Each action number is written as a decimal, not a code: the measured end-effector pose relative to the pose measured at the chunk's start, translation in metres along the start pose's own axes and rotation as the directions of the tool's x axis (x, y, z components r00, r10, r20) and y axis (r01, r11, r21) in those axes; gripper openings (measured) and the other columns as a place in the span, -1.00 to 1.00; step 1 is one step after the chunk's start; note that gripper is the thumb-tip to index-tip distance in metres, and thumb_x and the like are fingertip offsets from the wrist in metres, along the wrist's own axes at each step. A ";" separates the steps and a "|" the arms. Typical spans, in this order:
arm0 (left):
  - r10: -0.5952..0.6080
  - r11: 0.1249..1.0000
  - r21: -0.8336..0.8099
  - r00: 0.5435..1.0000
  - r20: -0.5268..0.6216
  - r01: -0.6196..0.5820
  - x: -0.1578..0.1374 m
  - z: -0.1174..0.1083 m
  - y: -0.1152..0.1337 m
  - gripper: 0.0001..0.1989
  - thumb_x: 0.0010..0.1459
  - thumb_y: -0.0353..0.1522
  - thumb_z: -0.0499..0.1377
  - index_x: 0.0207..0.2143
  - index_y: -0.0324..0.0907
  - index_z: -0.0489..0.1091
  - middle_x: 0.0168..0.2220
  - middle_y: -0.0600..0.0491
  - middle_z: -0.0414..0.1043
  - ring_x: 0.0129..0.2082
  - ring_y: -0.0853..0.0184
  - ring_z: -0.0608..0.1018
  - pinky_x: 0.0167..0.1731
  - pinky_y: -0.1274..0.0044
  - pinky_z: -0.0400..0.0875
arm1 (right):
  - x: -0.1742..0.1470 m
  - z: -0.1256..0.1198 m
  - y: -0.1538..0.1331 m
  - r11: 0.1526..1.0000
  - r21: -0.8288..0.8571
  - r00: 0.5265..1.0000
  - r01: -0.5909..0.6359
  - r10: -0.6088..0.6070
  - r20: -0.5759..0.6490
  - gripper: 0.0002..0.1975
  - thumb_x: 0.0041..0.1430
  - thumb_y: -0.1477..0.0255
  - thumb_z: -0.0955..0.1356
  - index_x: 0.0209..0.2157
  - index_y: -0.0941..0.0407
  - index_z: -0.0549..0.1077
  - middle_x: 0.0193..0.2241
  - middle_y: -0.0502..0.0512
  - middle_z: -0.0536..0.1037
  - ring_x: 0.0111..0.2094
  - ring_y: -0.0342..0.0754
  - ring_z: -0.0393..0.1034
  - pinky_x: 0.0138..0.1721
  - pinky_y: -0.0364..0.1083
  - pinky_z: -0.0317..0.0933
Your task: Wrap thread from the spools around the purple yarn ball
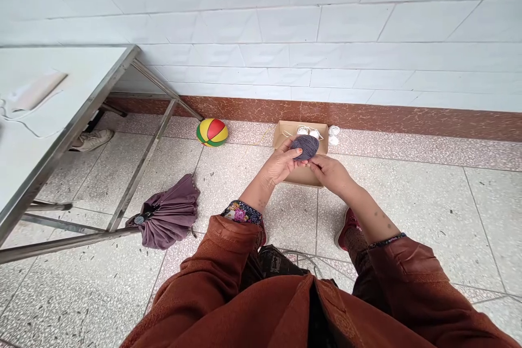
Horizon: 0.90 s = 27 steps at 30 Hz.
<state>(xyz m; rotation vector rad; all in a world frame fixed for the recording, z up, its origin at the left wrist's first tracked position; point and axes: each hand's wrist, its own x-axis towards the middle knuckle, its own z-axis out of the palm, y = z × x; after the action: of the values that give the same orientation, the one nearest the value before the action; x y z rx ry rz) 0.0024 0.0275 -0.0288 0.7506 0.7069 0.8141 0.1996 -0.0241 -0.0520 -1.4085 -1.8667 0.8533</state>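
A ball of dark grey-purple yarn (305, 147) sits in my left hand (283, 162), its thumb pressed across the front and the fingers around it. My right hand (328, 172) is closed at the ball's lower right edge, fingertips pinched together. Whether a strand of yarn runs between those fingertips is too small to make out. Below and behind both hands, an open cardboard box (304, 176) stands on the floor, partly covered by them. White balls of yarn (314, 133) lie inside it. Another small white ball of yarn (334, 131) rests just right of the box.
A white-topped table (81, 65) with metal legs stands at left, a cable and a pale object on top. A folded purple umbrella (173, 215) hangs at its lower rail. Near the tiled wall (346, 22) lies a colourful ball (212, 132). Another person's shoe (94, 140) shows under the table.
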 end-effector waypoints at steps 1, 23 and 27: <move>0.012 1.000 0.029 0.999 -0.032 -0.011 0.001 -0.001 0.000 -0.37 0.03 -0.24 0.50 0.15 -0.07 0.48 0.02 -0.02 0.60 -0.23 0.37 0.61 -0.21 0.50 0.50 | -0.001 -0.002 -0.004 1.000 0.003 0.999 0.022 -0.022 0.037 -0.83 0.44 0.36 0.35 -0.20 0.03 0.61 -0.20 0.14 0.71 -0.18 0.08 0.57 -0.09 0.03 0.40; 0.017 0.998 -0.059 0.993 0.115 -0.010 -0.004 0.005 0.005 -0.33 0.06 -0.07 0.48 0.17 -0.13 0.51 0.06 -0.11 0.60 -0.25 0.32 0.60 -0.35 0.52 0.47 | 0.004 -0.014 -0.001 0.991 0.112 0.987 -0.076 0.091 -0.136 -0.73 0.44 0.23 0.37 -0.33 0.04 0.55 -0.37 0.07 0.62 -0.30 0.04 0.49 -0.19 -0.01 0.35; 0.049 0.997 0.059 0.994 -0.100 -0.043 0.006 -0.003 0.000 -0.47 0.09 -0.21 0.43 0.10 -0.13 0.51 -0.06 -0.02 0.62 -0.30 0.38 0.57 -0.35 0.56 0.44 | 0.000 -0.013 -0.020 0.986 0.134 0.994 0.098 -0.105 0.043 -0.75 0.49 0.25 0.36 -0.27 0.02 0.59 -0.31 0.06 0.66 -0.28 0.00 0.53 -0.15 -0.02 0.39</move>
<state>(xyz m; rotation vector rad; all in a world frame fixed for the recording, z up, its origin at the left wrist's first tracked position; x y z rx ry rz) 0.0033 0.0337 -0.0316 0.7830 0.8087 0.8823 0.1989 -0.0271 -0.0279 -1.2114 -1.8661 0.9503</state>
